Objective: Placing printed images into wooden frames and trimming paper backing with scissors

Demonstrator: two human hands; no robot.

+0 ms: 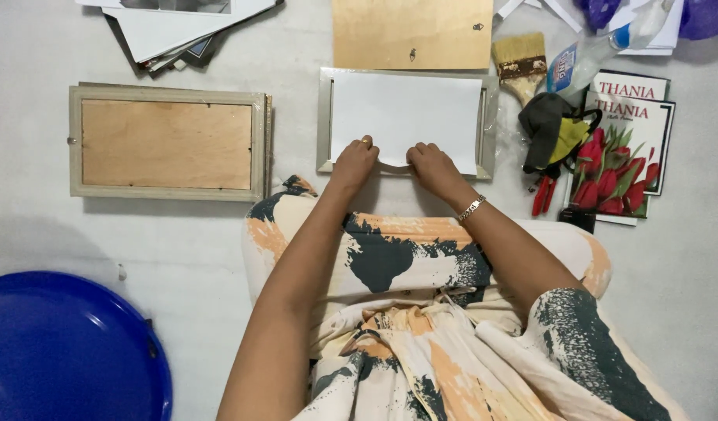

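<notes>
Both hands (394, 162) pinch white sheet (405, 117) near edge; long axis left-right.

We see a white rectangular paper sheet (405, 117) lying flat inside a pale grey wooden picture frame (325, 125), face-down on the floor, the sheet's near edge slightly lifted.

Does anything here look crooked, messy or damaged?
Slightly. The white sheet in the grey frame buckles up along its near edge between the left hand and right hand instead of lying flat. The stack of papers at the top left is fanned out unevenly. Nothing looks broken or spilled.
</notes>
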